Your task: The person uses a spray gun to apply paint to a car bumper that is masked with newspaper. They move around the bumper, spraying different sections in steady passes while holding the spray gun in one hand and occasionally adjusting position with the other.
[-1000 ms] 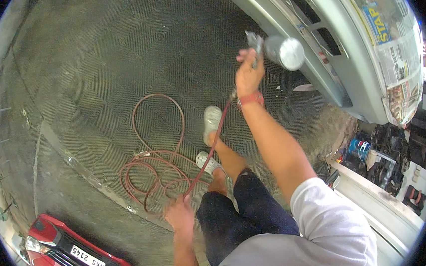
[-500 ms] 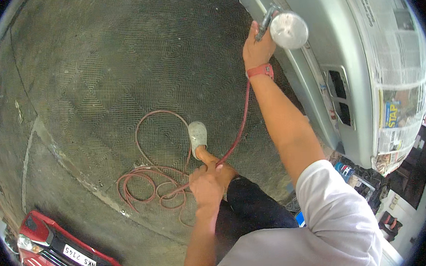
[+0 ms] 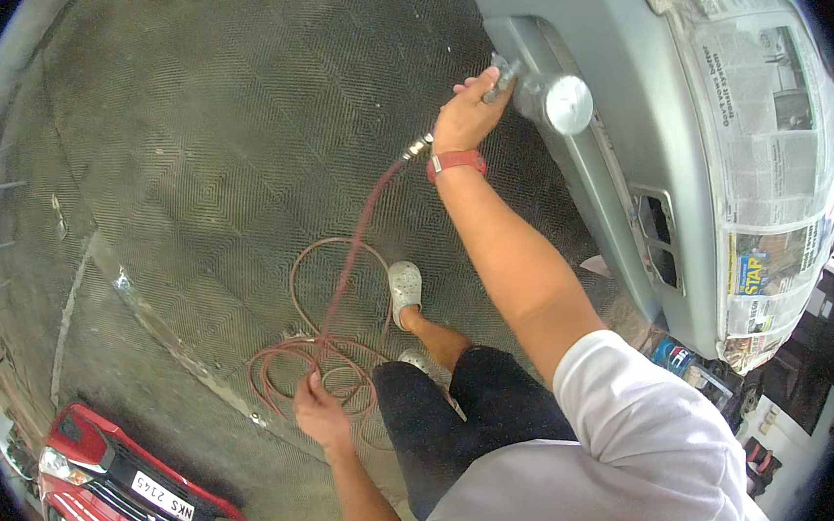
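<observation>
My right hand [image 3: 468, 119], with a red band on the wrist, is closed round the handle of a spray gun [image 3: 503, 77], which is blurred by motion. The gun's round, pale cup [image 3: 568, 105] faces up beside a silver-grey vehicle panel [image 3: 566, 156]; whether any spray comes out I cannot tell. From a metal coupling [image 3: 418, 147] below that hand, a red air hose [image 3: 352, 241] runs down to my left hand [image 3: 321, 413]. The left fingers are closed on the hose, above its loose coils on the floor.
Newspaper masking [image 3: 754, 126] covers the vehicle's upper part at right. Hose coils [image 3: 274, 370] lie on the patterned floor [image 3: 230, 128] near my shoes [image 3: 406, 291]. A red car [image 3: 141, 488] stands at lower left. Clutter, including a blue can [image 3: 672, 356], sits beyond the panel's near end.
My right hand has shifted left with the spray gun, and the hose coupling has come into sight. My left hand has moved left and down, away from my leg, drawing the hose with it.
</observation>
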`<state>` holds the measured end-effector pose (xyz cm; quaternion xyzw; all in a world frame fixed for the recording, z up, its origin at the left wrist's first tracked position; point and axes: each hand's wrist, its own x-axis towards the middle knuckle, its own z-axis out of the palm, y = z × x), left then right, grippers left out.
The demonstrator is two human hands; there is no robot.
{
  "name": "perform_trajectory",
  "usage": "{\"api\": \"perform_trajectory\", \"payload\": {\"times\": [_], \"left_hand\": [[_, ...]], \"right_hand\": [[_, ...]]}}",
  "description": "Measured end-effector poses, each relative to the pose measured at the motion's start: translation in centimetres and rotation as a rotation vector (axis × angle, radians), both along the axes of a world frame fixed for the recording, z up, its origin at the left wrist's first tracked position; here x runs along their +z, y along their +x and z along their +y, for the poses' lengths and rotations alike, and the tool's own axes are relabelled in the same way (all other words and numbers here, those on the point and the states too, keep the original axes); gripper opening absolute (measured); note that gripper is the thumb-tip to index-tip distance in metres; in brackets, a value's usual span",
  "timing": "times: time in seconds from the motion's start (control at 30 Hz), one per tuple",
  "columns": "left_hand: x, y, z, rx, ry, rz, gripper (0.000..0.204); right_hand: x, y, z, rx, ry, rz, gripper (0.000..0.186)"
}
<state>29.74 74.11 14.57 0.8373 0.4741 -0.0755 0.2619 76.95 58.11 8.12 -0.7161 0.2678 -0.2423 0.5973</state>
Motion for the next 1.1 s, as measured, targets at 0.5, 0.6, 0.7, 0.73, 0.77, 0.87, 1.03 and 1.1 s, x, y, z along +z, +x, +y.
{"api": "perform_trajectory", "payload": {"times": [0.5,0.6,0.7,0.73,0.77,0.87,1.03,1.1], "left_hand": [[4.0,9.1,8.6,-0.085,-0.146,-0.008,0.035],[2.2,8.1,12.3,-0.169,-0.14,-0.023,0.036],[-1.3,4.1,19.1,-0.181,-0.21,-0.027,0.037],[-0.3,4.9,20.6,-0.186,-0.241,-0.022,0.038],[0.9,6.4,21.8,-0.183,-0.263,-0.026,0.038],[4.1,11.1,26.9,-0.257,-0.26,0.048,0.039],[7.3,19.4,34.8,-0.451,-0.217,0.06,0.04],[7.3,22.5,37.5,-0.508,-0.193,0.031,0.041]], "right_hand": [[9.7,10.7,10.1,-0.048,0.345,-0.033,0.061],[8.1,9.0,9.9,-0.299,0.133,0.023,0.06],[13.5,5.8,13.5,-0.464,0.254,0.099,0.062],[14.0,5.2,13.4,-0.49,0.205,0.106,0.063],[14.2,5.3,13.2,-0.507,0.166,0.108,0.065],[14.1,8.5,13.9,-0.476,0.1,0.025,0.063],[16.4,16.1,15.5,-0.371,0.072,-0.006,0.053],[19.1,18.3,16.7,-0.326,0.236,-0.018,0.051]]}}
